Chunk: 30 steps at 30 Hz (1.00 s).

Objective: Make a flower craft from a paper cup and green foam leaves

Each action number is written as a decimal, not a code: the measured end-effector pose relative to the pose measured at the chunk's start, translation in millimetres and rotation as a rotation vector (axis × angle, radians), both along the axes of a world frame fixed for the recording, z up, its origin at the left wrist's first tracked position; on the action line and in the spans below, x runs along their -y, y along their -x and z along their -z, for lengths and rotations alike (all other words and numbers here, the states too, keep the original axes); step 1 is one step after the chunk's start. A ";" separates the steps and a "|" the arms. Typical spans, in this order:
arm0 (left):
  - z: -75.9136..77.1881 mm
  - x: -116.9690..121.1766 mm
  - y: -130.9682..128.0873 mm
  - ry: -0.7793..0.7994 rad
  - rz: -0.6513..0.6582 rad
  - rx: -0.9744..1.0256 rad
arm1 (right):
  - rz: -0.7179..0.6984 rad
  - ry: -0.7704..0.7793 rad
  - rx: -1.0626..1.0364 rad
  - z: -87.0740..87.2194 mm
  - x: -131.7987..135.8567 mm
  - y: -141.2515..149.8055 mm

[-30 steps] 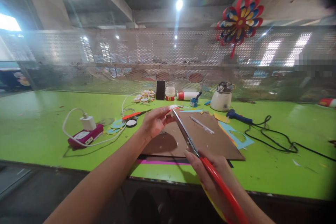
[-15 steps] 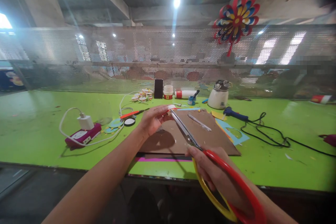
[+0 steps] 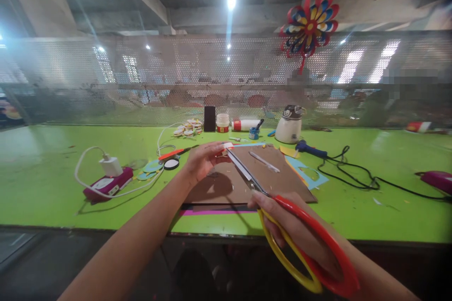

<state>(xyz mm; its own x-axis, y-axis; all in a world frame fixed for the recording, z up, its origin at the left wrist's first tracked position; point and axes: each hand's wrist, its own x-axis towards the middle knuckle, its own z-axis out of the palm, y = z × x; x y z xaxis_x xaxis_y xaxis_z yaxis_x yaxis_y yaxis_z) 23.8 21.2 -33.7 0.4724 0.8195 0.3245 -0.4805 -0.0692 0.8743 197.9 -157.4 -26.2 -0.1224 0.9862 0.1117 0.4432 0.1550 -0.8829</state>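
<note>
My left hand (image 3: 201,162) pinches a small white piece with some red (image 3: 228,146), which looks like part of a paper cup, above the brown board (image 3: 212,193). Its far side is hidden by my fingers. Large scissors (image 3: 259,187) with one red and one yellow handle are gripped in my right hand (image 3: 278,211). Their blade tips touch or overlap the white piece; whether they are cutting it I cannot tell. A white strip shows along the blades. On the board, right of the blades, lies a pen-like clear stick (image 3: 264,162).
A purple power strip (image 3: 122,179) with a white charger stands left. At the back are a black phone (image 3: 209,119), paper cups (image 3: 222,123), a blue jar (image 3: 254,132) and a white pot (image 3: 288,129). Right of the board lie a blue glue gun (image 3: 312,149), its cable and blue paper scraps (image 3: 310,176).
The whole view has shifted slightly, so the table things sit further left. The scissors' handles look a little further apart, and more white shows along the blades. Both hands keep their holds.
</note>
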 end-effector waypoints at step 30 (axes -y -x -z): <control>-7.3 13.9 0.3 -0.152 0.081 -0.094 | 0.198 -0.081 0.099 23.3 13.6 -3.7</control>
